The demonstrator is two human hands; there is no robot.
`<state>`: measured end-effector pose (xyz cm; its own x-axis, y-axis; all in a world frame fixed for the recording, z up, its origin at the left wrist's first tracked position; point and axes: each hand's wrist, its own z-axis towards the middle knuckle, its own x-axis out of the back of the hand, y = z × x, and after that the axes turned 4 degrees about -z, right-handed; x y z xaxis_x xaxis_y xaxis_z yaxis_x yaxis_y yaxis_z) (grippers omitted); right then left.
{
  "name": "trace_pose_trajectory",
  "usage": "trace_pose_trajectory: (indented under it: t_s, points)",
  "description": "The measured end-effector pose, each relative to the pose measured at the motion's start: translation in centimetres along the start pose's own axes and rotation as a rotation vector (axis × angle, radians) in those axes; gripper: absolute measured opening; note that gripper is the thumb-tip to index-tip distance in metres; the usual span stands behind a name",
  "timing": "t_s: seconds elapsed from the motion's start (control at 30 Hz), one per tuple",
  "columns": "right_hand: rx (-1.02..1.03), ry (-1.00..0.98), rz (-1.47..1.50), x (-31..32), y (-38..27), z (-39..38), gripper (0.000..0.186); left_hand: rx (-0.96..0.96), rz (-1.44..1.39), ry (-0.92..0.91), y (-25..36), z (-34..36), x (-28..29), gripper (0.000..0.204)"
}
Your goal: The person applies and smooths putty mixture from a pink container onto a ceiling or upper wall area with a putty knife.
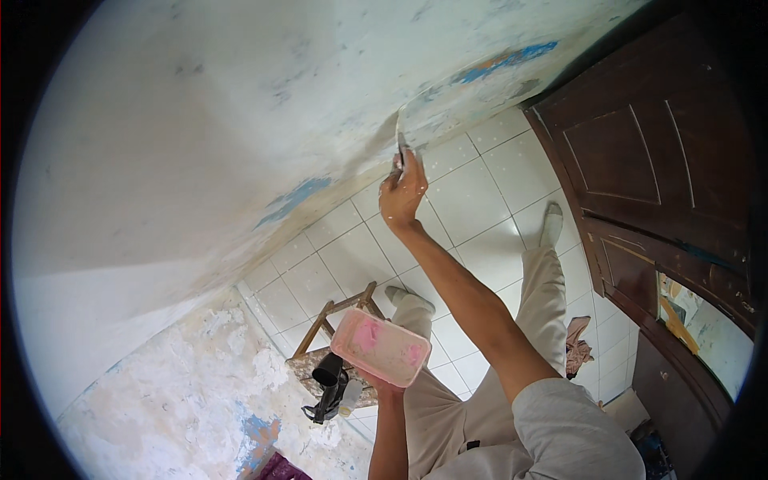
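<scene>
Left hand [382, 386], nearest the body, sits low at waist level with its fingers cupped under a shallow pink rectangular plastic tray [381, 346], carrying it from below. The tray is tilted slightly, open side up, smeared inside with pink and whitish paste. Just behind it stands a paint-spattered wooden stool [332, 316] with a black tool [326, 388] resting on its seat; I cannot tell what kind of tool it is.

Right hand [402, 194] is at full arm's reach, up and ahead of the tray and well apart from it. Its fingers are clenched round the handle of a flat metal putty knife [400, 132]. The blade's long axis runs straight on from the forearm, pointing up and away, with its tip touching the whitish plastered wall [200, 136]. So the right hand is the one at the wall; the left is far off it.

The wall is pale and patchy, with blue and orange paint remnants [504, 60] showing through near the blade. White floor tiles [472, 200] lie beyond, and a dark brown panelled wooden door [648, 152] stands to the right.
</scene>
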<state>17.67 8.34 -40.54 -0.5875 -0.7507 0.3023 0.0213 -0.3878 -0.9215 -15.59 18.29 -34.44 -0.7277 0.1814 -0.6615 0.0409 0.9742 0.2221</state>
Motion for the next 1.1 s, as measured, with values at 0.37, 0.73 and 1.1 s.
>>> trace_pose_trajectory:
  t_s: [0.37, 0.73, 1.1]
  points:
    - [0.089, -0.321, 0.108, 3.6, 4.0, -2.6, 0.044, -0.015, -0.09, 0.133, -2.0, -2.8, 0.9, 0.071]
    - [-0.59, -0.191, 0.422, 19.9, 20.4, 5.8, 0.037, 0.103, -0.019, 0.19, -14.2, 1.5, -2.7, 0.072]
    - [-0.218, 0.31, 0.258, 22.0, 17.4, 32.9, 0.023, 0.094, 0.117, 0.088, -17.1, 4.3, -4.6, 0.076]
